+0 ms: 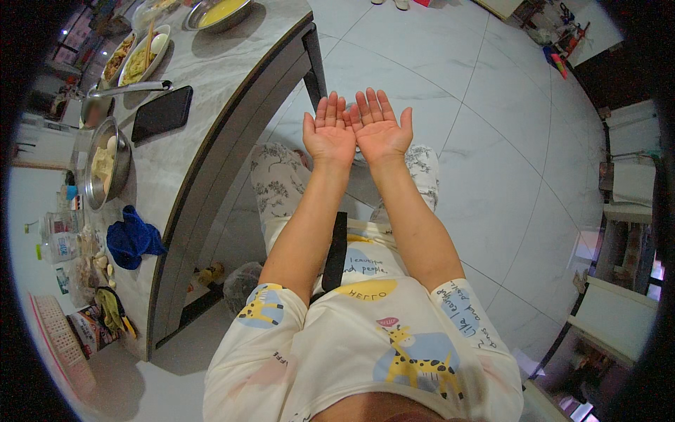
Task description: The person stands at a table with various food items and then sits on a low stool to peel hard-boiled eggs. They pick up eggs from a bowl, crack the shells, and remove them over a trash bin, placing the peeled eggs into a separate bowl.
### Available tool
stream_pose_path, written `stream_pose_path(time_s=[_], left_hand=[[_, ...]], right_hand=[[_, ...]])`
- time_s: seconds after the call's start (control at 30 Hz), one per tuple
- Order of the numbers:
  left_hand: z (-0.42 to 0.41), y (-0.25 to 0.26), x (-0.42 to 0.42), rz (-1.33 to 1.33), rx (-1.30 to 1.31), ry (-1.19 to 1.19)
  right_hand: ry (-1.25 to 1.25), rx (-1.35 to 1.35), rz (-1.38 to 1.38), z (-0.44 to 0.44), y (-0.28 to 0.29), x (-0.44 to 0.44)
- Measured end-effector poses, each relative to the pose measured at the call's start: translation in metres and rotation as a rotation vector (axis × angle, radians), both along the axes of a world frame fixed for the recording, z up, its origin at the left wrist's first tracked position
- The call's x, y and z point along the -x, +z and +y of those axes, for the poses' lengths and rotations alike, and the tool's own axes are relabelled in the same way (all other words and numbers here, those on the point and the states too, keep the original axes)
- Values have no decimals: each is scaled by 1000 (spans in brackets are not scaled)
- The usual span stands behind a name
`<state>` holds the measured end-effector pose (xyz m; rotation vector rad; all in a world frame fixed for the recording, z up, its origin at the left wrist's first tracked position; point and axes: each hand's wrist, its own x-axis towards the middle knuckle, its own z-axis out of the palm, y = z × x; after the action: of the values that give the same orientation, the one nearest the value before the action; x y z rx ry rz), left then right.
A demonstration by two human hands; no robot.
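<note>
My left hand (332,132) and my right hand (382,126) are held out in front of me, palms up and side by side. Their little-finger edges meet, and the thumbs point outward. Both hold nothing, with fingers stretched out. Beneath them are my patterned trousers (279,176) and the tiled floor (490,142). On the marble-look table (182,179) to the left, a black smartphone (162,114) lies nearest to my left hand. Behind it are a steel bowl (125,166) holding pale dough-like food (102,163) and what look like eggs, and a metal-handled utensil (132,88).
A crumpled blue cloth (134,237) lies at the table's edge. Toward the far end are a bowl of yellow liquid (220,11) and a plate of food with chopsticks (145,57). Plastic bottles (59,245) and a pink-rimmed basket (60,337) stand left. Shelving (627,211) lines the right.
</note>
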<state>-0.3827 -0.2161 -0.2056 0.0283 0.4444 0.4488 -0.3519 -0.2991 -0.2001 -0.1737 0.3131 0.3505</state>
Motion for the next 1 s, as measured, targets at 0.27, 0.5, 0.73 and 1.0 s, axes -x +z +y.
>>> stream_pose_path(time_s=[0.27, 0.5, 0.73, 1.0], left_hand=[[6, 1, 2, -10, 6, -22], [28, -2, 0, 132, -159, -97], [24, 38, 12, 80, -688, -345], [1, 147, -35, 276, -2593, 7]], right_hand=[[34, 43, -20, -3, 4, 3], [457, 955, -894, -19, 36, 27], [41, 1955, -2039, -9, 73, 70], [-174, 1971, -2478, 17, 185, 52]])
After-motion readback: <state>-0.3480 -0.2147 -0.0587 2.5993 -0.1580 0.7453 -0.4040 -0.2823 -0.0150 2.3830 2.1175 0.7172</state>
